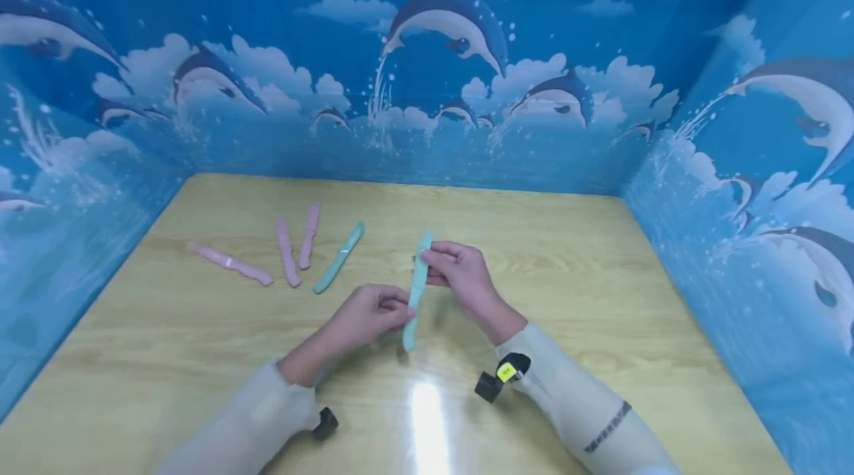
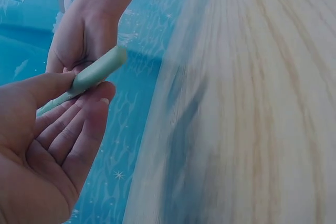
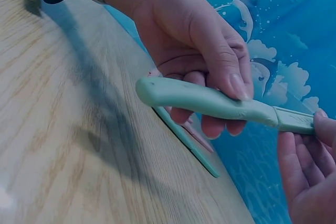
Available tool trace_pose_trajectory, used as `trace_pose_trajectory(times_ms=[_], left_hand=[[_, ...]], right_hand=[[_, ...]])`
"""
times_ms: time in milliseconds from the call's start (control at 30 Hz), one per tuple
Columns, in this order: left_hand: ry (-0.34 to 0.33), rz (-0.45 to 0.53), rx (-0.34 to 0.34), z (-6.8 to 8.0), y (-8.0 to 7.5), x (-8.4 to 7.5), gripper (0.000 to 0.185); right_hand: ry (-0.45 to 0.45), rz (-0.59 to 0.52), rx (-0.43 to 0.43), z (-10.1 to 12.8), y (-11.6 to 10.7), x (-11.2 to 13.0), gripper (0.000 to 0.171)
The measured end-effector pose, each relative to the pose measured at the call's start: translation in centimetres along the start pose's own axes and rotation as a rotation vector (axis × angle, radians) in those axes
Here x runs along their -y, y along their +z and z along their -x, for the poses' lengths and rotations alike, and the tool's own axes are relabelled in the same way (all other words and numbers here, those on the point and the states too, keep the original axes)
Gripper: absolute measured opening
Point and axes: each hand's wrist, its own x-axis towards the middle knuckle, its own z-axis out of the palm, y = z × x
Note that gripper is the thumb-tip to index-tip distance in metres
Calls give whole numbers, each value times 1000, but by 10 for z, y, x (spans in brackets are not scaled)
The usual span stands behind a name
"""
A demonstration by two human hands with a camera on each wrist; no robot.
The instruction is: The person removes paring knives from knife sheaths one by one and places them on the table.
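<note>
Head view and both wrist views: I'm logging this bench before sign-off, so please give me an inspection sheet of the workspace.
Surface: pale wooden table, with a glare patch near the front edge.
Job's things: one green knife held above the table by both hands, apparently in a matching sheath.
Clutter: a second green knife and three pink knives lying apart at the back left.
Grippers: left hand pinches the lower, handle end; right hand pinches the upper end.
Cables: nothing seen.
Surroundings: blue dolphin-print walls on three sides; a camera unit on the right wrist.
</note>
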Motion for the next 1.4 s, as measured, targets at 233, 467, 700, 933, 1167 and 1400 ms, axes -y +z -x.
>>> trace_pose_trajectory(times_ms=[233,467,700,933,1167,1400], left_hand=[[17,-1,-11,-4,-4,-7,26],[-46,39,-74,-3,-4,-10,29],[-70,72,-126,-4,-3,-12,29],[-91,101,-158,-7,-4,-12,29],[-101,116,-159,-7,-4,-11,27],[-124,113,-165,-6,-4,-11,26]], right_hand=[[-12,-4,-6,-3,2,8,26],[2,-8,6,-1,5,2,26],[-5,-9,9,1,8,0,25],[0,28,40,3,10,-3,26],[-10,63,44,4,10,-6,25],[-11,78,42,5,8,-9,24]])
